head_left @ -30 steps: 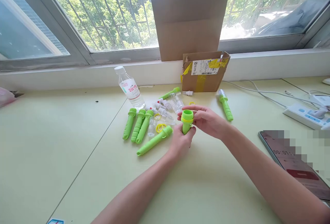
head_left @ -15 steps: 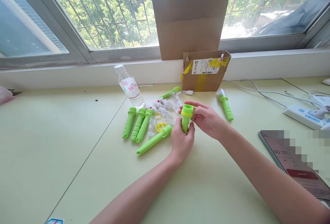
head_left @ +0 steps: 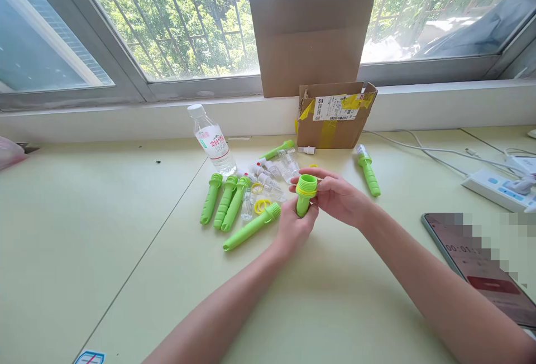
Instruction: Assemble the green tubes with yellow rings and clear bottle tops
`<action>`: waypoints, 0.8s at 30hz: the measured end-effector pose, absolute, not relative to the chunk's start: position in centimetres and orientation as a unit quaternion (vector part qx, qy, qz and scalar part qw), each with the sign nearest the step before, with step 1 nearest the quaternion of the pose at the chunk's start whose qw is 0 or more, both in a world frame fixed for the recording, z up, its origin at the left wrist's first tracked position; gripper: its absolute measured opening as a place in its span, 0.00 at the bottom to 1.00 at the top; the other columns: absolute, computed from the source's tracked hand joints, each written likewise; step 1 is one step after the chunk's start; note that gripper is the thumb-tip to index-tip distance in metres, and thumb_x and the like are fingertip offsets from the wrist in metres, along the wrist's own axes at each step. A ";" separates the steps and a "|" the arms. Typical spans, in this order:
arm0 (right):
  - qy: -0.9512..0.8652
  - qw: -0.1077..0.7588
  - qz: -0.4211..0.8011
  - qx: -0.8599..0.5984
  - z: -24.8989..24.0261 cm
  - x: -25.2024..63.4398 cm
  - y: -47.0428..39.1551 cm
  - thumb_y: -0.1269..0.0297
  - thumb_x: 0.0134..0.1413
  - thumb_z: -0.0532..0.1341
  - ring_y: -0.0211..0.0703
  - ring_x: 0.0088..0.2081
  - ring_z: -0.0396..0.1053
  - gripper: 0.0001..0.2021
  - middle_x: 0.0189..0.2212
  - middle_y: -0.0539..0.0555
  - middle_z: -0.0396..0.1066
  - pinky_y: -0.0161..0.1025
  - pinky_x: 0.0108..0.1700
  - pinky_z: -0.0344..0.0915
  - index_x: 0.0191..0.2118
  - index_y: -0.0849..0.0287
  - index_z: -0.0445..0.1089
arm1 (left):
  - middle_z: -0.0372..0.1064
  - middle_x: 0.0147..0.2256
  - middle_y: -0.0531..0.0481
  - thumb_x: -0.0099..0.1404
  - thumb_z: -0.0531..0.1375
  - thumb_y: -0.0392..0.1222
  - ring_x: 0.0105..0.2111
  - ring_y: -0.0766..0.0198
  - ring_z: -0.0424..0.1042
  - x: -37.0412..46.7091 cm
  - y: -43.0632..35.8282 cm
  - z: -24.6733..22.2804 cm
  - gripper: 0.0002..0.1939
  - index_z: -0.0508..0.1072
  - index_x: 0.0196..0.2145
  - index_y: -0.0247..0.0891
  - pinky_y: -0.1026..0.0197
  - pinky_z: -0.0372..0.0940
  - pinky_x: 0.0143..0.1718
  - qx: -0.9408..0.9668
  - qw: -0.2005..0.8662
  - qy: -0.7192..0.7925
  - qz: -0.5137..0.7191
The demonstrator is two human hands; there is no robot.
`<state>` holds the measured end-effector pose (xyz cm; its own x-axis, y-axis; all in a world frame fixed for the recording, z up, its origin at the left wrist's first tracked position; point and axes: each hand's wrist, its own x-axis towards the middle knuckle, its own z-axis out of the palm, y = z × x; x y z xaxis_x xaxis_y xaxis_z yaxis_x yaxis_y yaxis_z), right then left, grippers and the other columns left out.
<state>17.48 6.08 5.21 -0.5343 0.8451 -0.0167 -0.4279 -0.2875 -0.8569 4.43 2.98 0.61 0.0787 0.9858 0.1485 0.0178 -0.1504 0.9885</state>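
My left hand (head_left: 295, 223) is wrapped round a green plastic flashlight handle (head_left: 307, 184), held upright with its open threaded end facing up. A yellow ring (head_left: 306, 192) sits around the handle just below the threads. My right hand (head_left: 338, 196) pinches at this ring from the right side, its fingers curling behind the threaded end. Left of my hands, another green handle (head_left: 251, 228) lies slantwise on the table. Loose yellow rings (head_left: 262, 206), clear ribbed caps (head_left: 247, 204) and white bulb pieces (head_left: 262, 172) lie just beyond it.
Several green handles (head_left: 211, 199) lie at the left near a water bottle (head_left: 213, 140). An open cardboard box (head_left: 335, 121) stands at the back. To the right are a flashlight with a clear cap (head_left: 368, 171), a power strip (head_left: 494, 190) and a phone (head_left: 469, 263).
The handle in my left hand has tipped slightly so its open mouth shows more. Both hands stay on it, with the ring still below the threads.
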 end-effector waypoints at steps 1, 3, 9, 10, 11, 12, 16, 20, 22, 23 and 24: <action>-0.430 0.408 0.769 -0.239 5.2 17.6 6.1 0.71 0.46 0.58 0.47 0.47 0.71 0.17 0.45 0.52 0.75 0.44 0.47 0.65 0.43 0.51 0.74 | 0.50 0.17 0.59 0.56 0.58 0.40 0.17 0.72 0.49 4.4 3.0 0.5 0.10 0.60 0.22 0.38 0.65 0.48 0.21 0.559 0.495 0.438 0.501; -0.432 0.399 0.773 -0.238 5.2 17.9 6.1 0.72 0.46 0.59 0.48 0.46 0.72 0.17 0.45 0.52 0.75 0.44 0.48 0.65 0.43 0.51 0.74 | 0.48 0.15 0.60 0.57 0.57 0.41 0.16 0.73 0.48 4.3 3.0 0.3 0.12 0.58 0.21 0.39 0.65 0.47 0.19 0.555 0.532 0.421 0.481; -0.427 0.440 0.747 -0.258 5.1 17.9 6.4 0.70 0.49 0.60 0.48 0.47 0.72 0.14 0.44 0.53 0.75 0.45 0.50 0.64 0.42 0.53 0.74 | 0.57 0.19 0.58 0.62 0.56 0.44 0.19 0.69 0.57 4.8 2.7 0.3 0.08 0.62 0.28 0.39 0.65 0.54 0.23 0.564 0.458 0.471 0.500; -0.425 0.454 0.738 -0.263 5.1 17.8 6.4 0.69 0.49 0.61 0.48 0.48 0.71 0.13 0.43 0.53 0.75 0.45 0.51 0.64 0.42 0.53 0.73 | 0.59 0.21 0.57 0.62 0.56 0.44 0.21 0.69 0.59 4.9 2.6 0.3 0.07 0.63 0.31 0.39 0.64 0.55 0.25 0.563 0.421 0.490 0.516; -0.423 0.467 0.729 -0.268 5.0 17.6 6.4 0.68 0.49 0.61 0.47 0.49 0.71 0.13 0.42 0.53 0.76 0.45 0.52 0.63 0.43 0.53 0.73 | 0.59 0.23 0.57 0.62 0.57 0.44 0.23 0.68 0.59 5.0 2.5 0.4 0.06 0.64 0.33 0.40 0.64 0.55 0.26 0.562 0.386 0.505 0.528; -0.421 0.478 0.721 -0.272 5.0 17.4 6.4 0.68 0.49 0.62 0.47 0.49 0.70 0.13 0.41 0.52 0.76 0.45 0.54 0.62 0.43 0.53 0.73 | 0.59 0.24 0.57 0.62 0.57 0.43 0.24 0.68 0.59 5.0 2.5 0.4 0.06 0.64 0.34 0.40 0.64 0.55 0.27 0.564 0.360 0.516 0.536; -0.415 0.485 0.717 -0.280 4.9 17.0 6.2 0.68 0.49 0.61 0.46 0.48 0.71 0.14 0.40 0.52 0.77 0.46 0.56 0.60 0.44 0.53 0.73 | 0.57 0.24 0.57 0.63 0.55 0.42 0.24 0.67 0.56 5.1 2.4 0.4 0.04 0.64 0.34 0.40 0.64 0.53 0.27 0.580 0.339 0.518 0.531; -0.411 0.477 0.723 -0.283 4.7 17.1 6.2 0.68 0.51 0.60 0.45 0.46 0.72 0.13 0.38 0.53 0.77 0.45 0.55 0.60 0.44 0.54 0.73 | 0.51 0.22 0.57 0.62 0.55 0.40 0.22 0.69 0.51 5.0 2.6 0.5 0.09 0.60 0.26 0.39 0.65 0.50 0.25 0.575 0.365 0.505 0.530; -0.409 0.475 0.727 -0.281 4.7 17.2 6.3 0.69 0.51 0.60 0.45 0.45 0.72 0.13 0.37 0.52 0.77 0.45 0.55 0.61 0.44 0.55 0.73 | 0.49 0.20 0.58 0.61 0.55 0.39 0.21 0.70 0.49 4.9 2.7 0.6 0.11 0.57 0.23 0.39 0.65 0.49 0.23 0.567 0.379 0.499 0.534; -0.407 0.472 0.731 -0.278 4.7 17.2 6.3 0.69 0.51 0.60 0.45 0.44 0.72 0.14 0.36 0.52 0.77 0.45 0.54 0.61 0.44 0.55 0.73 | 0.49 0.20 0.58 0.60 0.55 0.39 0.21 0.71 0.49 4.9 2.8 0.6 0.12 0.56 0.22 0.38 0.65 0.48 0.23 0.563 0.389 0.496 0.535; -0.406 0.468 0.736 -0.273 4.7 17.2 6.3 0.69 0.50 0.60 0.45 0.45 0.72 0.14 0.37 0.53 0.77 0.44 0.53 0.62 0.44 0.55 0.73 | 0.48 0.19 0.58 0.59 0.56 0.38 0.20 0.71 0.49 4.9 2.8 0.5 0.12 0.55 0.22 0.38 0.65 0.47 0.22 0.558 0.401 0.491 0.535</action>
